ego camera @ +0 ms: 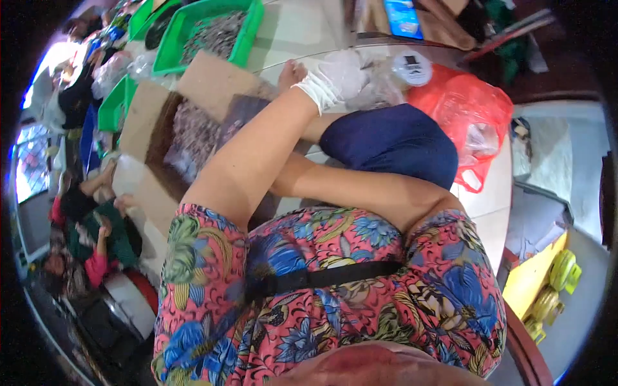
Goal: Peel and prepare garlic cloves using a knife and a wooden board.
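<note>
My left hand (340,77), in a white glove, reaches across beyond my knee to a clear plastic bag (381,89). The hand is blurred, so its grip on the bag cannot be told. My right forearm crosses towards the left and passes under my left arm; the right hand is hidden there. Close to that spot stands an open cardboard box (154,125) with a greyish-brown, shredded-looking material (193,128) inside. A round white lid or label with a dark hat print (412,68) lies beside the bag, next to a red plastic bag (463,111).
Green trays (256,34) stand at the upper left, one holding greyish loose material. Another person (96,231) sits at the left. A wooden piece of furniture with a blue packet (404,19) is at the top. Yellow-green rolls or containers (562,272) are at the right.
</note>
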Available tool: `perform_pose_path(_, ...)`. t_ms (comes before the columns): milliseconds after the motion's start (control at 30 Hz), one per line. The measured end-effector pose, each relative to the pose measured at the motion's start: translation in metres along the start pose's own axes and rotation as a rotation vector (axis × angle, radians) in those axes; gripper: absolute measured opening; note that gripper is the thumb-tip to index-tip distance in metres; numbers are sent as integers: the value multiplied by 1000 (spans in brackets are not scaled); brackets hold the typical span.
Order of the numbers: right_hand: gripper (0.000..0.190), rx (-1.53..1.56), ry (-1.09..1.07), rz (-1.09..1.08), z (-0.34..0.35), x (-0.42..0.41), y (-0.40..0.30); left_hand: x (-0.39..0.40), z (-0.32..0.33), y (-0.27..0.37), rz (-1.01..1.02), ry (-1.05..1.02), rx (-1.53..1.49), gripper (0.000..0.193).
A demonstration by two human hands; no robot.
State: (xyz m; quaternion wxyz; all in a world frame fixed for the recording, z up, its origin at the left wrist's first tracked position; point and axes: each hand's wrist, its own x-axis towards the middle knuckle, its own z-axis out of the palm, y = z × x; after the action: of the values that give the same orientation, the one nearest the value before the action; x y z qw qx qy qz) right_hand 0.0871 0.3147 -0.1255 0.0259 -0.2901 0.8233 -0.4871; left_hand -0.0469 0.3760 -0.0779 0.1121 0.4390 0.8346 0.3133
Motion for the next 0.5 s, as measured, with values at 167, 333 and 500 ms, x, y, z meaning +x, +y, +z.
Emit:
perform_pose_path(167, 30, -44, 114, 175, -38, -6, -20, -70, -95, 1, -66, 166, 127, 30)
perform_pose_path(333, 33, -88, 66, 199, -45, 0, -24, -202, -138, -26, -540, 450, 258, 23)
perform_pose_path(500, 37, -97, -71, 173, -37, -5, -41, -298, -95, -20, -839, 594, 108, 22)
